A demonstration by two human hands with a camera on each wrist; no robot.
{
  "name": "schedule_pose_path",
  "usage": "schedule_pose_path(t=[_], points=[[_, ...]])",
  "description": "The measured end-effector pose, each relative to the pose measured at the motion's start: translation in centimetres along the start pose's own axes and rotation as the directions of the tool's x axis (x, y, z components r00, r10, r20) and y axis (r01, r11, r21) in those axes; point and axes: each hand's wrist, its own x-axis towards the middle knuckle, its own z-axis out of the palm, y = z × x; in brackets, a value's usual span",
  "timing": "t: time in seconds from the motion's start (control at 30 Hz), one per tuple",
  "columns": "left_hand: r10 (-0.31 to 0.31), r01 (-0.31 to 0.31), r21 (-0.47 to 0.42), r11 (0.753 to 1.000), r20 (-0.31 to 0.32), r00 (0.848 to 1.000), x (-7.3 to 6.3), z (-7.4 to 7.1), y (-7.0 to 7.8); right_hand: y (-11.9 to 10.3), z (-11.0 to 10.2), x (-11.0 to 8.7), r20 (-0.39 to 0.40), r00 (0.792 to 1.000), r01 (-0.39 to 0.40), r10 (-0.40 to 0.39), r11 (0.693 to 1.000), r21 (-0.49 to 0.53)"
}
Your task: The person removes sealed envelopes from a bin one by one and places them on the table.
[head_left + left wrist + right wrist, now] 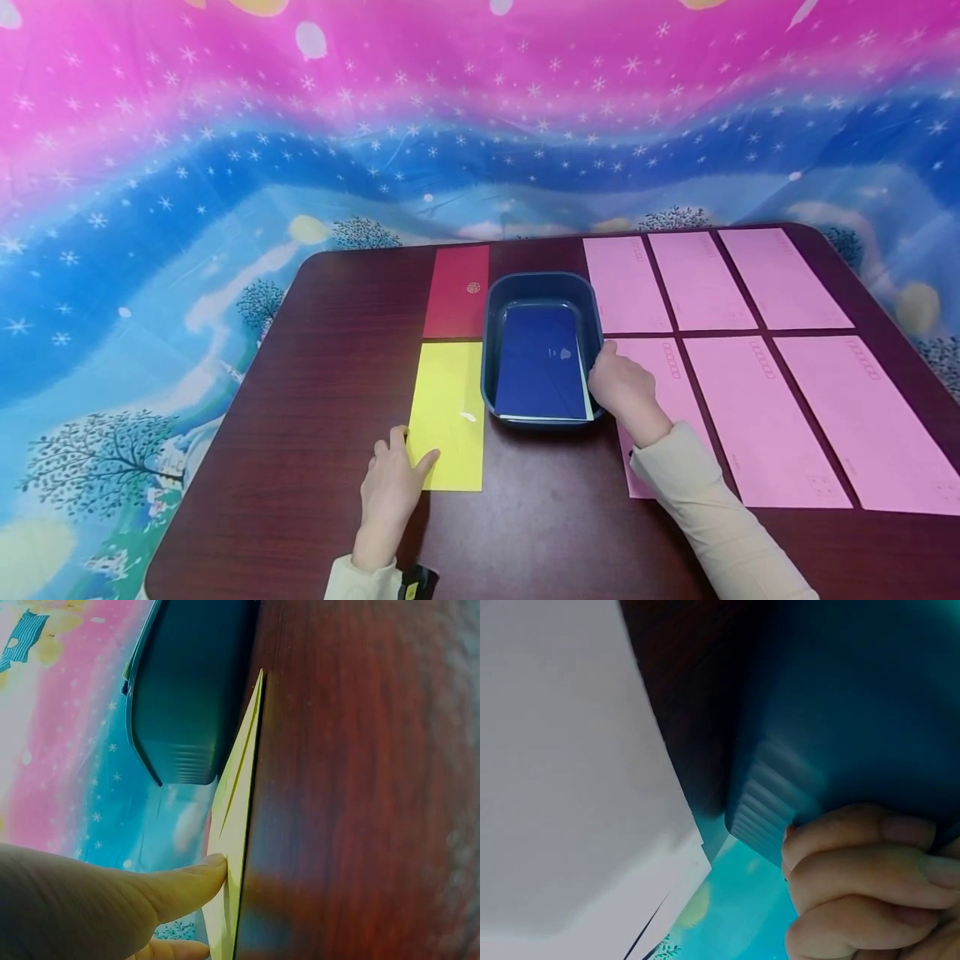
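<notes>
A dark blue plastic bin (542, 425) stands mid-table, with a blue envelope (536, 358) lying inside over paler paper edges. My right hand (622, 387) grips the bin's right rim near the front corner; the right wrist view shows its curled fingers (870, 874) against the bin wall (840, 735). Left of the bin lies a yellow envelope (450, 417). On its lower left edge rests my left hand (390, 483), fingers extended. In the left wrist view the thumb (187, 885) touches the yellow envelope's surface (232, 847).
A red envelope (457, 292) with a gold emblem lies just beyond the yellow one. Several pink envelopes (765, 417) fill the table's right side in two rows. Behind the dark wooden table (300, 400) hangs a colourful patterned cloth (450, 100).
</notes>
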Motion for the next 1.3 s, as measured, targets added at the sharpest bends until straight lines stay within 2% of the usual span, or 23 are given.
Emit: schedule_pose_path(t=[0.17,0.33,0.43,0.53,0.63,0.7,0.87,0.93,1.0,1.23,1.3], points=[[-0.012,0.012,-0.009,1.0,0.001,1.0,0.0,0.0,0.0,0.0,0.0,0.0,0.0,1.0,-0.001,0.001,1.0,-0.002],[-0.014,0.013,-0.031,0.999,-0.032,0.999,-0.4,-0.4,0.5,0.0,0.0,0.0,0.011,1.0,0.0,0.0,1.0,0.002],[0.026,-0.029,-0.039,0.999,-0.06,0.998,-0.8,-1.1,1.4,-0.1,0.0,0.0,0.015,1.0,0.0,0.0,1.0,0.001],[0.092,-0.098,-0.067,0.993,-0.09,0.992,-1.2,-2.0,2.9,-0.1,0.0,0.0,0.013,1.0,0.0,0.0,1.0,-0.002],[0.158,-0.171,-0.1,0.98,-0.127,0.979,-1.3,-2.7,4.9,-0.1,0.0,0.0,0.009,1.0,-0.003,0.003,1.0,-0.002],[0.205,-0.224,-0.113,0.968,-0.159,0.966,-1.1,-2.9,6.2,-0.1,0.0,0.0,0.009,1.0,-0.006,0.006,1.0,-0.003],[0.311,-0.344,-0.118,0.931,-0.231,0.922,-0.1,-2.3,9.1,0.0,0.0,-0.1,0.008,1.0,-0.012,0.012,1.0,0.0],[0.336,-0.369,-0.115,0.922,-0.234,0.912,0.4,-1.8,10.1,0.0,0.1,-0.1,0.008,1.0,-0.014,0.014,1.0,0.004],[0.355,-0.384,-0.106,0.917,-0.216,0.91,0.9,-1.4,10.8,0.0,0.1,-0.1,0.009,1.0,-0.016,0.016,1.0,0.006],[0.384,-0.385,0.0,0.923,-0.088,0.919,1.3,-0.2,11.9,-0.1,0.1,-0.1,0.003,1.0,-0.009,0.009,1.0,0.002],[0.381,-0.379,0.04,0.925,-0.078,0.921,1.2,0.0,12.0,-0.1,0.1,-0.1,-0.003,1.0,-0.007,0.007,1.0,-0.002]])
